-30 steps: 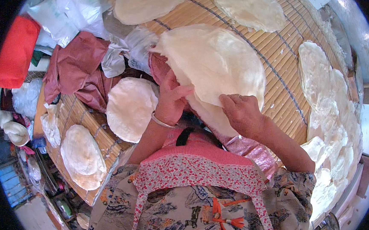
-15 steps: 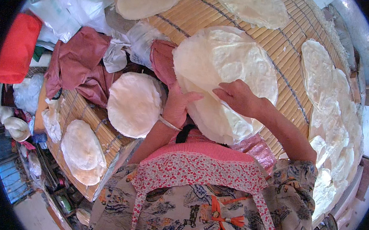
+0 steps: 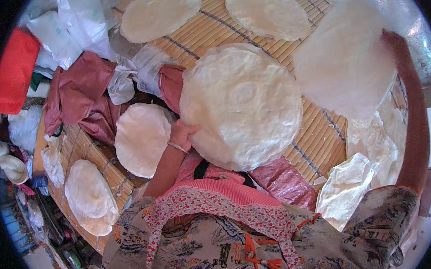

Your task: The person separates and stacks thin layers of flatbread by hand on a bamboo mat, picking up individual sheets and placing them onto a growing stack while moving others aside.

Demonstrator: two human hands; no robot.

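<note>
A stack of thin, pale round flatbread sheets (image 3: 242, 104) lies in front of me on a bamboo-slat mat. My left hand (image 3: 179, 134) is at its lower left edge, thumb on top and the other fingers partly hidden. Far to the right, my right arm reaches out with a single large flatbread sheet (image 3: 345, 58), slightly blurred by motion. My right hand (image 3: 394, 42) pinches that sheet at its upper right rim. The sheet hangs over the right part of the mat, partly covering the overlapping flatbreads (image 3: 372, 138) there.
Two flatbreads, one at the far left (image 3: 161, 12) and one at the far middle (image 3: 266, 12), lie on the bamboo mat (image 3: 218, 27). On my left are a small round stack (image 3: 142, 139), more flatbreads (image 3: 91, 196), maroon cloth (image 3: 81, 92), white plastic bags (image 3: 83, 23) and a red bundle (image 3: 15, 70).
My right hand has lifted the top sheet off the stack and swung it far to the right. My left hand has shifted slightly left and down along the stack's edge.
</note>
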